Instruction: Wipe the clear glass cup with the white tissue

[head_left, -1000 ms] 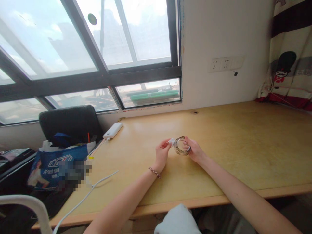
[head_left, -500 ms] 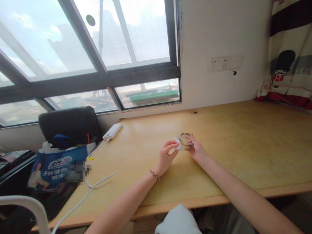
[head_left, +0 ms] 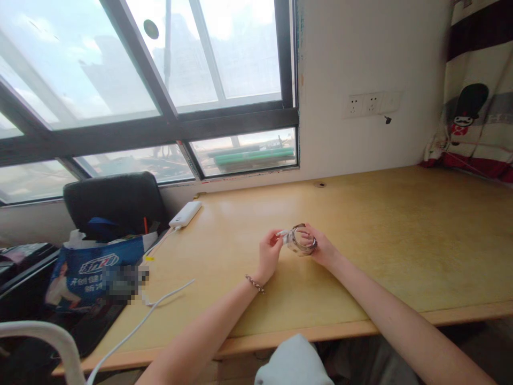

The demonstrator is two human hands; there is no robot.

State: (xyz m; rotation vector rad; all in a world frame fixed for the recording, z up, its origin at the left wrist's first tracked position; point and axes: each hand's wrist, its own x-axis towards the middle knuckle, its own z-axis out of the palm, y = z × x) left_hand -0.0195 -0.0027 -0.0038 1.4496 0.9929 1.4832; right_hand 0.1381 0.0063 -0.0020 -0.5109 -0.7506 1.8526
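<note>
Above the middle of the desk, my right hand (head_left: 323,247) is wrapped around the right side of a clear, brownish glass cup (head_left: 295,248). The cup's round rim faces up toward me, and some of my fingers show through or behind it. In my left hand (head_left: 270,254), a small white tissue (head_left: 284,235) is pinched between the fingertips. It meets the cup's left side; whether it presses on the glass is too small to tell. A braided bracelet (head_left: 255,284) circles my left wrist.
On the wooden desk (head_left: 401,230), a white power bank (head_left: 185,214) lies at the back left with a white cable (head_left: 132,334) nearby. A black chair (head_left: 116,203) bearing a blue bag (head_left: 96,267) stands left. Wall sockets (head_left: 364,105) and a curtain (head_left: 473,107) are at right.
The cup has turned so more of its side shows, and it sits slightly lower. My left hand has drawn a little to the left with the tissue.
</note>
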